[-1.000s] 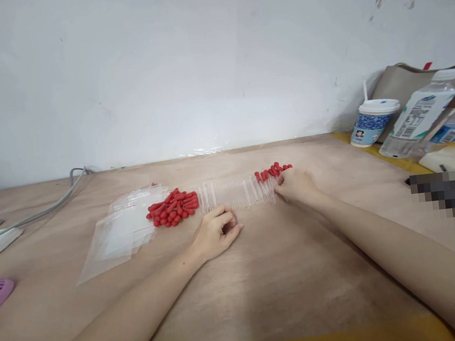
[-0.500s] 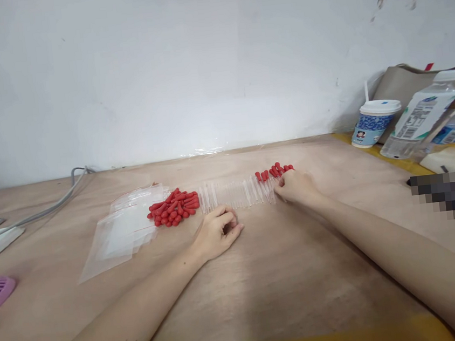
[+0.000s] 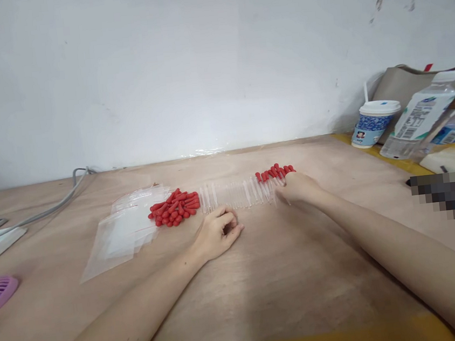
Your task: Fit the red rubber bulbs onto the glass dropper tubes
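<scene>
Left to right: clear bags (image 3: pixel 115 242) lie beside heaped red bulbs (image 3: pixel 174 207); my left hand (image 3: pixel 217 233) rests loosely curled, fingers unclosed, at the near edge of the row of clear tubes (image 3: pixel 247 191), whose long axes point away from me. My right hand (image 3: pixel 294 188) — well apart from the left — is nearer the red-topped tubes (image 3: pixel 275 172) at the row's right end; blur hides whether it grips one.

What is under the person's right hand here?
Beside and just beyond the right hand, clear tubes and red bulbs show. Whatever lies directly beneath the hand is covered, so I cannot tell.
</scene>
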{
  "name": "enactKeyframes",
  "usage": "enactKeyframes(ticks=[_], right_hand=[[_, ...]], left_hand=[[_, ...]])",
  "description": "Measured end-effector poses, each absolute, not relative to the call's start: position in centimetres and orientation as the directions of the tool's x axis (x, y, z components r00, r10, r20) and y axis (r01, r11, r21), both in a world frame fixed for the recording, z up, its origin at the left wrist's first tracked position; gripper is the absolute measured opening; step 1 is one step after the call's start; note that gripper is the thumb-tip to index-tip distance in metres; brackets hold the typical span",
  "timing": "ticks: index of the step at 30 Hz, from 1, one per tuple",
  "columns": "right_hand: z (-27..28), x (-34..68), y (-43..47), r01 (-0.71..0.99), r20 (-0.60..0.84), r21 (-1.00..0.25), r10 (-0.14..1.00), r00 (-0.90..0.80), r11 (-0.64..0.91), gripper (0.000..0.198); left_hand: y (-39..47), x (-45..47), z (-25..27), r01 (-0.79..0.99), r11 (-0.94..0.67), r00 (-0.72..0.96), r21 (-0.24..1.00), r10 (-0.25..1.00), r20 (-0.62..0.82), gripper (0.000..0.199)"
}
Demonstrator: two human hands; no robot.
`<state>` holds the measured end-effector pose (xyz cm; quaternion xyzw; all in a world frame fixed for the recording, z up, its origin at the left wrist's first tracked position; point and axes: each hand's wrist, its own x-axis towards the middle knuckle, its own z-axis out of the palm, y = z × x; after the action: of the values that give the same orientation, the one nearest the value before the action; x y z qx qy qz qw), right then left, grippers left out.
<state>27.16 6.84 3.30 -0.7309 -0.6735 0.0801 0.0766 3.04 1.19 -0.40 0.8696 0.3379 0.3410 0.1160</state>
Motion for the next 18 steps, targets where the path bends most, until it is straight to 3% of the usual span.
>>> enactKeyframes(ticks=[3, 6, 12, 15, 18], right_hand=[[4.3, 27.7, 6.8, 0.973, 0.009, -0.215, 0.996, 0.093, -0.089, 0.032], [5.1, 27.5, 6.4, 0.968, 0.129, -0.251, 0.99, 0.055, -0.021, 0.027], [3.3, 25.1, 4.3, 0.868, 0.391, -0.323, 0.889, -0.24, 0.377, 0.017], [0.8, 24.4, 3.1, 0.765, 0.525, -0.283, 0.761, -0.382, 0.579, 0.022], [-1.4, 24.4, 2.2, 0.708, 0.625, -0.234, 0.661, -0.415, 0.666, 0.027]], left_hand=[[1.2, 3.1, -0.3, 0.509, -0.743, 0.529, 0.433, 0.668, 0.524, 0.018], [1.1, 3.0, -0.3, 0.53, -0.734, 0.513, 0.424, 0.676, 0.529, 0.019], [1.2, 3.0, -0.4, 0.593, -0.732, 0.505, 0.334, 0.662, 0.554, 0.012], [1.1, 3.1, -0.5, 0.652, -0.706, 0.465, 0.276, 0.66, 0.589, 0.013], [1.3, 2.8, 0.2, 0.77, -0.614, 0.404, 0.176, 0.682, 0.61, 0.022]])
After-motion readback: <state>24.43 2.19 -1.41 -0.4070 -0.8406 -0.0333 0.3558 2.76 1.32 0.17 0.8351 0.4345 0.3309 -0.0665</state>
